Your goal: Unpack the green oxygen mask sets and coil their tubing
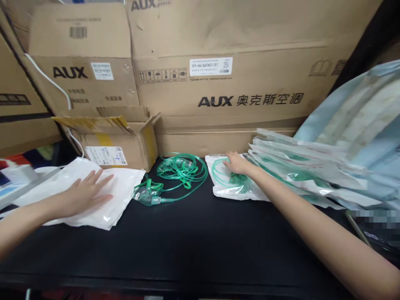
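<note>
The left hand (86, 195) lies flat with fingers spread over the smooth white flat bags (123, 183), gripping nothing; the right hand (239, 163) rests, fingers loosely curved, on the clear-and-white plastic bag of coiled green tubing (223, 191), and whether it pinches the film cannot be told. That bag lies on the black flat tabletop (187, 254), right of the loose coil of translucent green tubing (197, 183) with its clear soft-looking mask (143, 196). The bag should be light, limp and rather slippery (the film has a shine), so its near edge seems the best hold, sparing the contents a squeeze. The leaning pile of similar filled bags (300, 166) crowds its right side, the big brown printed carton (250, 83) blocks the back, and the small open-flapped cardboard box (137, 146) stands behind the white bags.
</note>
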Demonstrator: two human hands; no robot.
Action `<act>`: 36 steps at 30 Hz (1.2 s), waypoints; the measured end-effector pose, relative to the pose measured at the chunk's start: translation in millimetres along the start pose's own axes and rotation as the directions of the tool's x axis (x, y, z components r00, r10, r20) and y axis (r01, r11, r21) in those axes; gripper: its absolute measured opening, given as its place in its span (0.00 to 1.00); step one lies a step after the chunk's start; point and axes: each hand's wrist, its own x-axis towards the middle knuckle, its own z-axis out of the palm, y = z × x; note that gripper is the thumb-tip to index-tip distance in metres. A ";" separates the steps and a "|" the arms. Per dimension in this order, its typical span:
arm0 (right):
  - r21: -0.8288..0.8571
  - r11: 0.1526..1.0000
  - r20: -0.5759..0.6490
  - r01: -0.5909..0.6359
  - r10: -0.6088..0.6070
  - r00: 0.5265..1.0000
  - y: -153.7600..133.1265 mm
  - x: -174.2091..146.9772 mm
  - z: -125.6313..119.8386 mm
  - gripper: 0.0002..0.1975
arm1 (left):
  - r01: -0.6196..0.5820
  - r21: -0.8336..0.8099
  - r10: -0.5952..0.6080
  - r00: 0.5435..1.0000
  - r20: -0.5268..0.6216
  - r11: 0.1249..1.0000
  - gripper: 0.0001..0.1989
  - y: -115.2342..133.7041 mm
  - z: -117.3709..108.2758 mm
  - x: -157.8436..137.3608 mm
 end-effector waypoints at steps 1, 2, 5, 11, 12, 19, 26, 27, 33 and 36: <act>-0.022 1.000 0.021 -0.002 0.003 1.000 7.8 -2.0 1.0 0.24 | -0.051 0.042 0.052 0.998 -0.019 0.998 0.25 6.0 -4.1 2.3; -0.042 0.999 0.037 -0.003 0.005 0.999 13.4 -3.4 1.3 0.26 | -0.126 0.076 0.130 0.991 -0.037 0.989 0.26 13.8 -8.9 5.0; -0.089 0.996 0.049 -0.014 0.018 0.999 17.7 -4.5 -3.1 0.27 | -0.376 0.077 0.380 0.925 -0.032 0.923 0.27 49.3 -18.1 11.8; -0.090 0.994 0.081 0.060 -0.052 0.995 7.8 -11.9 -30.2 0.16 | -0.636 0.162 0.592 0.767 0.247 0.755 0.16 127.4 0.5 25.0; -0.085 0.993 0.074 0.086 -0.080 0.994 7.2 -16.0 -34.8 0.15 | -0.649 0.171 0.608 0.757 0.241 0.741 0.15 135.2 4.7 29.7; -0.010 0.979 -0.037 0.203 -0.204 0.978 4.7 -55.5 -67.7 0.15 | -0.620 0.021 0.620 0.783 -0.048 0.785 0.17 156.5 27.3 68.1; 0.416 0.903 -0.475 0.108 0.115 0.873 -13.0 -86.8 -89.0 0.17 | -0.012 -0.981 0.126 0.992 0.013 0.196 0.25 184.2 -11.8 37.2; 0.470 0.876 -0.492 0.113 0.154 0.857 -17.6 -89.0 -86.6 0.17 | 0.116 -0.993 0.139 0.983 0.120 0.040 0.28 186.5 -18.0 28.6; 0.766 0.585 -0.270 0.265 -0.081 0.960 -35.4 -86.7 -55.3 0.15 | 0.384 -0.923 0.095 0.920 0.379 -0.036 0.21 180.1 -27.8 3.3; 0.691 0.672 -0.324 0.266 -0.040 0.945 -26.8 -78.0 -42.0 0.09 | 0.369 -0.929 -0.011 0.929 0.369 -0.004 0.20 165.9 -26.0 6.1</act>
